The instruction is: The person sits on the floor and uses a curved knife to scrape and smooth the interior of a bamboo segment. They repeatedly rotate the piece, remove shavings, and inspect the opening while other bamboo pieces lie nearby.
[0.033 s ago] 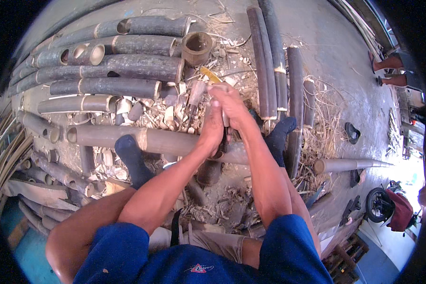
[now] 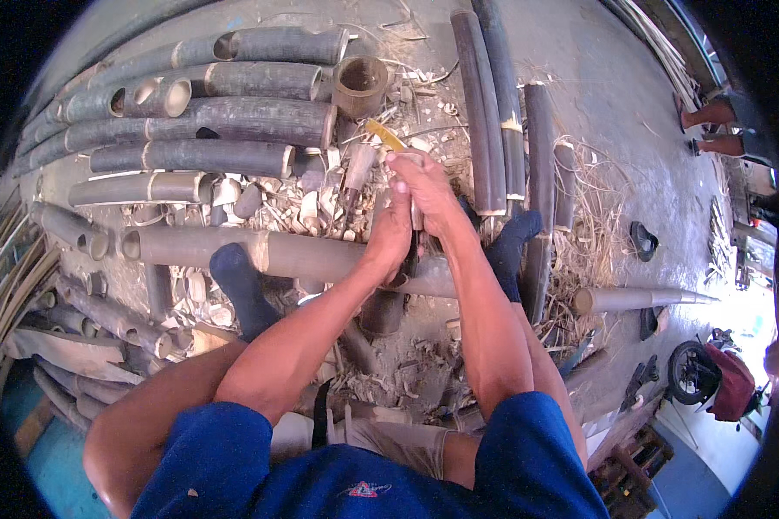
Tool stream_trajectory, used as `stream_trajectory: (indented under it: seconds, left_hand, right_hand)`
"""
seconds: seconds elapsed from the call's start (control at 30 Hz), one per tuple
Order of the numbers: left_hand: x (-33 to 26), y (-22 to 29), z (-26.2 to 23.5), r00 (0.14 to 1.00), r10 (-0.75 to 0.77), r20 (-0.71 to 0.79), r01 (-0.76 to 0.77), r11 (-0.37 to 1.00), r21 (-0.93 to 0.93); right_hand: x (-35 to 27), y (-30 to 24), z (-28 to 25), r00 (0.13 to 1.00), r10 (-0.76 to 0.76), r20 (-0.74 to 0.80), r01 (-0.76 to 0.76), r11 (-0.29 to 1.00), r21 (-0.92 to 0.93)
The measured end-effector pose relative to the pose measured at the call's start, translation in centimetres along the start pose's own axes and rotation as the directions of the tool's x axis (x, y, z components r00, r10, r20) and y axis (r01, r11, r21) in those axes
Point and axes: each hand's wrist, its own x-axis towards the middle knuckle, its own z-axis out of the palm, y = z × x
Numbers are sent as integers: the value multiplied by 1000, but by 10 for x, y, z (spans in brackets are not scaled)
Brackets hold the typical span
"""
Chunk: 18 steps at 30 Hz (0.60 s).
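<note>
My right hand (image 2: 426,183) is closed around the pale wooden handle of a narrow dark-bladed tool (image 2: 414,245). Pressed against it from the left, my left hand (image 2: 393,227) is closed on the same tool lower down, its thumb pointing up. The blade runs down to a hole in a thick bamboo pole (image 2: 320,258) that lies crosswise before me; its tip is hidden. My left foot in a dark sock (image 2: 242,281) rests against that pole. Just beyond my hands lie a second wooden-handled tool (image 2: 359,169) and a curved yellow piece (image 2: 383,135).
Several dark bamboo poles (image 2: 242,121), some with cut holes, lie at the far left. A short bamboo ring (image 2: 361,85) stands beyond my hands. More poles (image 2: 485,112) lie to the right. Shavings (image 2: 312,208) cover the floor between. A person's legs (image 2: 717,128) and a motorcycle (image 2: 697,372) are at right.
Both hands stay on the tool and have shifted only very slightly. The pole and the things around it look unmoved.
</note>
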Motion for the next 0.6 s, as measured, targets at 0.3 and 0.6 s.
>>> stream_trajectory:
  seconds: [0.3,0.6]
  left_hand:
    - [-10,1,6,917,-37,398,-174,859,481]
    - [-15,-2,17,788,-236,569,-385,532,754]
  right_hand:
    - [-61,32,-55,909,-156,-386,243,952,187]
    - [-128,69,-37,650,-21,-760,518,744,422]
